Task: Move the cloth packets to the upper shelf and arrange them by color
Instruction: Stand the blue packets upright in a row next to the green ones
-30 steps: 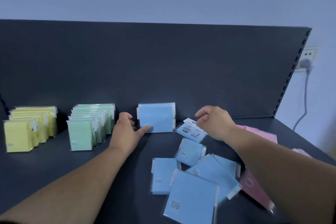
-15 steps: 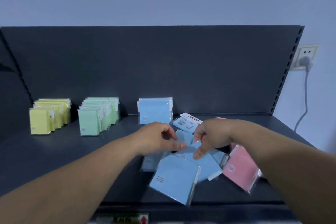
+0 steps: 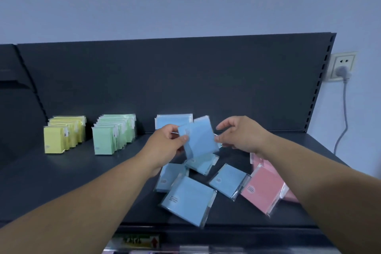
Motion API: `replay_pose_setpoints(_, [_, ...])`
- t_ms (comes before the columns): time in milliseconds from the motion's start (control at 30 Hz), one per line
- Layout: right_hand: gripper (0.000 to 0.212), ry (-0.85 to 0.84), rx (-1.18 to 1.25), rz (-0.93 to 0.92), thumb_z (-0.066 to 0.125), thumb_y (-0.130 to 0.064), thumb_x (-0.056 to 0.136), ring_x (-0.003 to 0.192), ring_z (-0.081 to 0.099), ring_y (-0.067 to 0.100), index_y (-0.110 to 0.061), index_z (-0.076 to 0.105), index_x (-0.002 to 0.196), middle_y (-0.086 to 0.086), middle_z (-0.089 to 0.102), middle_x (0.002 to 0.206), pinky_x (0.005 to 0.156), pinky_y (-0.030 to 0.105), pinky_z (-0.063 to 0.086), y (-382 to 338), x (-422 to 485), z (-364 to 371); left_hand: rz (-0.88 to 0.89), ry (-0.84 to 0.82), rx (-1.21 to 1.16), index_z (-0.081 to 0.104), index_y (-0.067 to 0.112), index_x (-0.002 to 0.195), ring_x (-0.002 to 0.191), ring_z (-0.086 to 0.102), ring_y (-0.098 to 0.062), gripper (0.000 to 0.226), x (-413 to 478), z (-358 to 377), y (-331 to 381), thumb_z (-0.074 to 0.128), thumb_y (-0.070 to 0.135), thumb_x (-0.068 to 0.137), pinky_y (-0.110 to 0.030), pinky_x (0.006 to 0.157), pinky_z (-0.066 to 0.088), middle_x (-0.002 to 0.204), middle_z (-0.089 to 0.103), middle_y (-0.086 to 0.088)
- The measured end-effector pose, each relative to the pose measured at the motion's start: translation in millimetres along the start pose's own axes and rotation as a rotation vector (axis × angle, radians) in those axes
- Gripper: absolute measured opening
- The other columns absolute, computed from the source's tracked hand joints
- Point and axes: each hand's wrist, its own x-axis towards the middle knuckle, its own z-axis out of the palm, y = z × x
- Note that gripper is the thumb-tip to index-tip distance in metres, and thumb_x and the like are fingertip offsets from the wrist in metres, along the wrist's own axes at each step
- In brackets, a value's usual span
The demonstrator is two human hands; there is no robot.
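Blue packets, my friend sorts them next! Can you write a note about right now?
Hands: left hand and right hand both pinch one blue packet above the shelf.
Done: yellow row and green row stand at the back left; a short blue row is started beside them.
To do: loose blue packets lying flat in front, then the pink packets at the right.

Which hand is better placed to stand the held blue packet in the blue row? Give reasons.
Probably left. The left hand pinches the held blue packet at the edge nearest the blue row; the right hand sits farther off.
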Motion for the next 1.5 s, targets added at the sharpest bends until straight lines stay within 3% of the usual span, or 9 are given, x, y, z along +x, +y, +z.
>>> replay_pose_setpoints(167, [0.025, -0.003, -0.391, -0.02, 0.073, -0.026, 0.082, 0.097, 0.063, 0.014, -0.026, 0.065, 0.106, -0.007, 0.069, 0.102, 0.086, 0.027, 0.051, 2.8, -6.8, 8.6, -0.025, 0.202, -0.176, 0.058, 0.021, 0.105, 0.098, 0.067, -0.019, 0.009, 10.2, -4.5, -6.6, 0.057, 0.019, 0.096, -0.035, 0.082, 0.057, 0.107, 0.069, 0.0])
replay_pose_setpoints(300, [0.022, -0.034, -0.449, 0.003, 0.077, -0.039, 0.078, 0.091, 0.064, 0.011, -0.025, 0.068, 0.092, -0.01, 0.069, 0.095, 0.084, 0.028, 0.053, -0.8, -15.1, 14.5, -0.043, 0.301, -0.269, 0.055, 0.021, 0.108, 0.094, 0.067, -0.016, 0.012, 10.6, -7.6, -10.3, 0.055, 0.019, 0.097, -0.025, 0.065, 0.055, 0.105, 0.067, 0.001])
replay_pose_setpoints(500, [0.091, -0.469, -0.765, 0.037, 0.07, -0.08, 0.054, 0.104, 0.061, 0.021, -0.014, 0.064, 0.117, 0.005, 0.064, 0.116, 0.072, 0.029, 0.051, -18.2, -38.2, 52.7, -0.084, 0.302, -0.281, 0.055, 0.017, 0.112, 0.092, 0.068, -0.017, 0.016, 4.4, -5.0, -20.1, 0.055, 0.019, 0.096, -0.029, 0.068, 0.057, 0.105, 0.068, -0.002])
replay_pose_setpoints(600, [0.087, -0.467, -0.792, 0.027, 0.072, -0.074, 0.061, 0.1, 0.062, 0.023, -0.008, 0.063, 0.118, 0.009, 0.065, 0.118, 0.086, 0.033, 0.05, -22.9, -35.6, 61.9, -0.077, 0.273, -0.254, 0.057, 0.02, 0.105, 0.09, 0.069, -0.016, 0.009, 1.2, -3.3, -22.6, 0.055, 0.019, 0.096, -0.029, 0.068, 0.057, 0.103, 0.069, -0.001])
replay_pose_setpoints(833, [0.018, -0.264, -0.099, 0.045, 0.078, -0.034, 0.079, 0.063, 0.059, 0.003, -0.023, 0.069, 0.09, -0.009, 0.068, 0.081, 0.062, 0.021, 0.048, -16.9, -19.4, 37.7, -0.101, 0.25, -0.216, 0.057, 0.022, 0.113, 0.102, 0.065, -0.024, 0.019, -2.8, -16.7, -20.4, 0.054, 0.029, 0.096, -0.049, 0.091, 0.053, 0.111, 0.066, -0.002])
replay_pose_setpoints(1000, [0.014, -0.089, 0.146, -0.008, 0.076, -0.026, 0.083, 0.09, 0.069, 0.017, -0.024, 0.069, 0.094, -0.001, 0.07, 0.101, 0.067, 0.027, 0.057, -23.4, -13.8, 31.7, -0.079, 0.182, -0.221, 0.056, 0.025, 0.119, 0.1, 0.066, -0.021, 0.024, -7.7, -18.2, -17.1, 0.053, 0.034, 0.097, -0.048, 0.088, 0.054, 0.113, 0.066, 0.001])
replay_pose_setpoints(1267, [0.014, -0.023, 0.653, 0.141, 0.061, -0.029, 0.095, 0.086, 0.067, 0.019, -0.018, 0.06, 0.103, 0.007, 0.068, 0.109, 0.059, 0.03, 0.057, -25.8, -14.2, 62.6, -0.148, 0.12, -0.665, 0.051, 0.01, 0.119, 0.093, 0.07, -0.031, 0.02, -14.2, -5.7, -4.1, 0.047, 0.013, 0.099, -0.046, 0.078, 0.058, 0.108, 0.07, -0.016])
replay_pose_setpoints(1367, [0.011, 0.019, 0.655, 0.143, 0.06, -0.03, 0.095, 0.087, 0.067, 0.021, -0.019, 0.057, 0.099, 0.008, 0.067, 0.107, 0.064, 0.033, 0.057, -22.4, -11.4, 68.9, -0.147, 0.154, -0.574, 0.05, 0.012, 0.119, 0.095, 0.068, -0.032, 0.022, -15.9, -4.4, -4.9, 0.047, 0.015, 0.097, -0.047, 0.08, 0.057, 0.109, 0.068, -0.016])
replay_pose_setpoints(1500, [0.009, 0.062, 0.268, -0.021, 0.062, -0.032, 0.092, 0.075, 0.058, 0.018, -0.025, 0.055, 0.091, 0.002, 0.064, 0.101, 0.064, 0.033, 0.053, -22.6, -12.7, 63.9, 0.108, 0.185, 0.014, 0.039, 0.038, 0.13, 0.109, 0.051, -0.003, 0.044, -10.0, -18.1, -8.9, 0.058, 0.042, 0.091, -0.023, 0.085, 0.04, 0.121, 0.05, 0.019])
